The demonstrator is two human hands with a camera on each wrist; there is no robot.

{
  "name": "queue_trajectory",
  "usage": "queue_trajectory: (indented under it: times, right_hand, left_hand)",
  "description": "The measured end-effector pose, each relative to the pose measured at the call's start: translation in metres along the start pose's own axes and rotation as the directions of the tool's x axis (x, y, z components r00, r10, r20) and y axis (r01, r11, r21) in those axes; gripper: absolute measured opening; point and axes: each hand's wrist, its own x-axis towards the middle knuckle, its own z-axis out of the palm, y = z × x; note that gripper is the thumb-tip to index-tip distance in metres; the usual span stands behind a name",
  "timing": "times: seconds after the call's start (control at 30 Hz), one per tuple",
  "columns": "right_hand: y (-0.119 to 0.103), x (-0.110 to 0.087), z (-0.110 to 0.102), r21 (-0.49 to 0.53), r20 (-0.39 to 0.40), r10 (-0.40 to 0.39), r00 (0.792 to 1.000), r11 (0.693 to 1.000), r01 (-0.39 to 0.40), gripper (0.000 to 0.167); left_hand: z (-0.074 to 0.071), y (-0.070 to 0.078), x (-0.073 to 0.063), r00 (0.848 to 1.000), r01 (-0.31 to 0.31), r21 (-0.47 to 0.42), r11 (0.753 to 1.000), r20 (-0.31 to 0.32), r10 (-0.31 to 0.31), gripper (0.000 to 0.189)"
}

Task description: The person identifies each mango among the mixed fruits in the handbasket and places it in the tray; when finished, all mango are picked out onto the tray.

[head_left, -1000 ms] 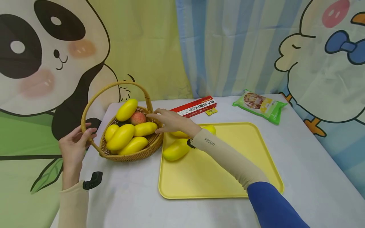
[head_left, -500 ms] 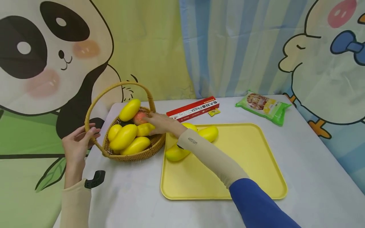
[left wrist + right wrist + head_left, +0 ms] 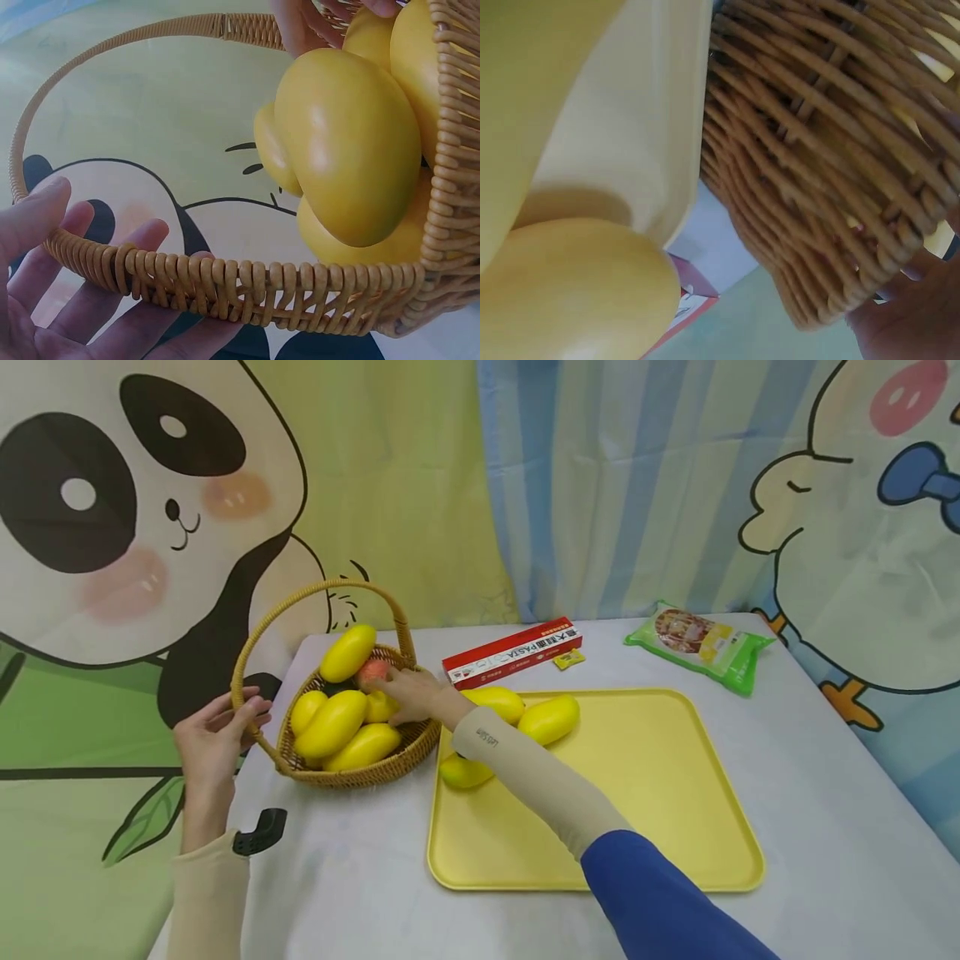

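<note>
My left hand [image 3: 213, 739] holds the handle [image 3: 242, 677] of a wicker basket [image 3: 378, 772] at its left side, thumb in front and fingers behind. Yellow mangoes [image 3: 332, 727] and one reddish peach [image 3: 372, 673] fill the basket. Over its right rim reaches my right hand [image 3: 415, 695], fingers and thumb spread around a mango [image 3: 381, 707] beside the peach and gripping it; the hand covers part of that fruit. In the right wrist view the wicker wall hides much of the right hand [image 3: 911, 315].
Right of the basket lies a yellow tray [image 3: 600, 827] bearing mangoes [image 3: 550, 720], partly under the right forearm. Behind it are a red pasta box [image 3: 513, 653], a small yellow packet [image 3: 569, 659] and a green food bag [image 3: 697, 647]. A printed curtain [image 3: 420, 485] backs the table.
My right hand has moved left and down from the basket's right rim onto the mango inside. The left hand stays on the handle. The head view has shifted slightly.
</note>
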Motion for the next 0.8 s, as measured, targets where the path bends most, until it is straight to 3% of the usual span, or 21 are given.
queue_trajectory:
  times: [0.43,0.8]
  right_hand:
    - [-0.008,0.001,0.01,0.02,0.067,0.046,0.997,0.999,-0.048,0.088]
    - [-0.004,0.001,0.011,-0.066,0.002,-0.021,1.0,0.998,0.021,0.084]
  left_hand:
    - [-0.001,-0.001,-0.001,1.0,-0.025,0.024,0.999,0.001,0.025,0.031]
    - [-0.002,0.0,-0.001,0.999,-0.035,0.023,0.999,0.026,0.034,0.033]
